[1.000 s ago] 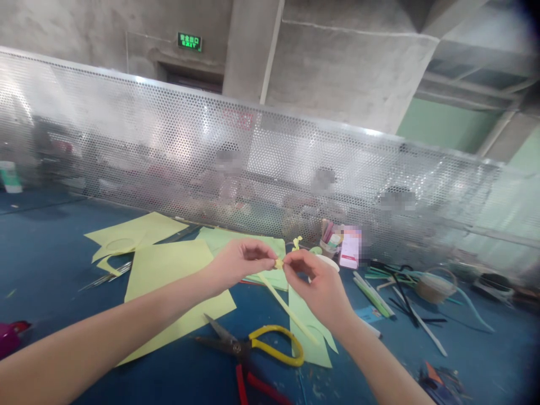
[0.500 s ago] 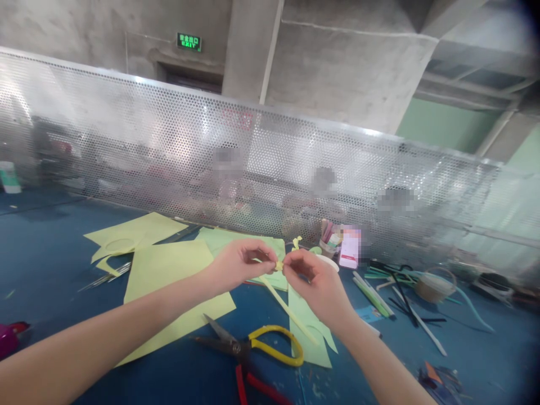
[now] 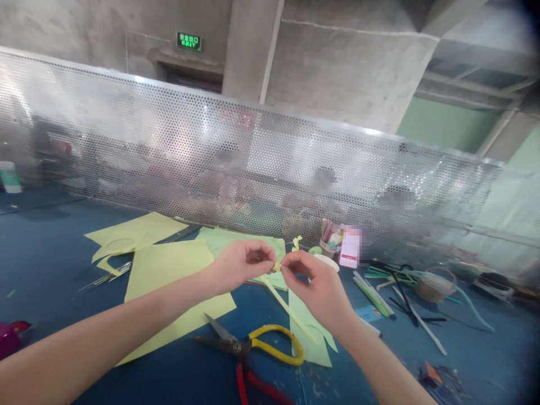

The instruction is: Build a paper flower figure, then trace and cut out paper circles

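slight shift left for the small yellow piece (image 3: 277, 266) in our grip

it has moved a hair left since the earlier frame, along with the fingertips of our right hand (image 3: 318, 284); the scissors (image 3: 237, 347) and the yellow sheet (image 3: 169, 261) lie where they were. the piece is held up between our two hands, above the surface (image 3: 63, 242). the fingers of our left hand (image 3: 240, 264) are narrow, pinching its left end, and those of the right pinch the opposite end. it looks like folded paper, though too small for us to be sure. we judge it light, soft and quick to crease or tear, unlikely to slip. we would take it by its edges, fingertip and thumb, pressing gently.
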Demonstrator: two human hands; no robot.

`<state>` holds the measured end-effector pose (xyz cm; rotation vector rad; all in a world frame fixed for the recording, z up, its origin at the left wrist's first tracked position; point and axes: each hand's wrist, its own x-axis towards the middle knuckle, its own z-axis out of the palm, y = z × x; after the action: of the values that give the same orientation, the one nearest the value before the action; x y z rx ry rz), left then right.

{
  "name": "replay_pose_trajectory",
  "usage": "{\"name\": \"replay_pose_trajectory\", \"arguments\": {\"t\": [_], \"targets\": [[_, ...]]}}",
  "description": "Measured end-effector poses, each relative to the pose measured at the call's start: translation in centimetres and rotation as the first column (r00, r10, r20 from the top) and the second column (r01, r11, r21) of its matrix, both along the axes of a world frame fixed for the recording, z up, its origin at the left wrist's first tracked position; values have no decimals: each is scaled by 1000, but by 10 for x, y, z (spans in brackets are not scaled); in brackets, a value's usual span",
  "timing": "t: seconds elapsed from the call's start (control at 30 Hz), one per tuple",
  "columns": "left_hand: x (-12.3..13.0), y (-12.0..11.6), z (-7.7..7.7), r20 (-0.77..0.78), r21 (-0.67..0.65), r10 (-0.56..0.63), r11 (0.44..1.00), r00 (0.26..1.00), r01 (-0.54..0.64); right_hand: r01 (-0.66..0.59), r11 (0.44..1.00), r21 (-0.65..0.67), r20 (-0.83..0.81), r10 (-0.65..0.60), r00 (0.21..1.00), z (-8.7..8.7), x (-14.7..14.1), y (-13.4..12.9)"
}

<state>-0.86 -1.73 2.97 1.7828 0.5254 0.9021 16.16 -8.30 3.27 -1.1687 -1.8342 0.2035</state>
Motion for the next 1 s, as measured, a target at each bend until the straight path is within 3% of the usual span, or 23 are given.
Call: {"name": "replay_pose_trajectory", "arguments": {"t": [0.1,0.2,0.27,0.4,0.6,0.83,0.93,1.0], "targets": [[1,1,-2,105,-137,-75,986,992,89,0,1000,16,25,0,1000,2,3,1],[2,2,-4,234,-302,-134,931,963,203,24,996,84,116,-33,993,2,7,2],[3,3,-6,224,-347,-117,918,968,191,28,992,125,178,-50,983,0,8,1],[4,7,-11,181,-384,-52,916,982,120,32,996,83,153,-44,987,-4,10,3],[3,8,-10,291,-404,-109,886,950,226,-32,998,-45,-52,29,998,-6,10,8],[6,10,-18,167,-383,-90,912,982,148,-12,1000,16,77,11,997,-12,5,7],[7,15,-26,141,-376,-118,912,983,164,-19,999,-35,33,20,999,-17,10,14],[7,22,-32,50,-353,-92,930,994,104,37,995,-90,-20,-39,999,-21,22,22]]}}
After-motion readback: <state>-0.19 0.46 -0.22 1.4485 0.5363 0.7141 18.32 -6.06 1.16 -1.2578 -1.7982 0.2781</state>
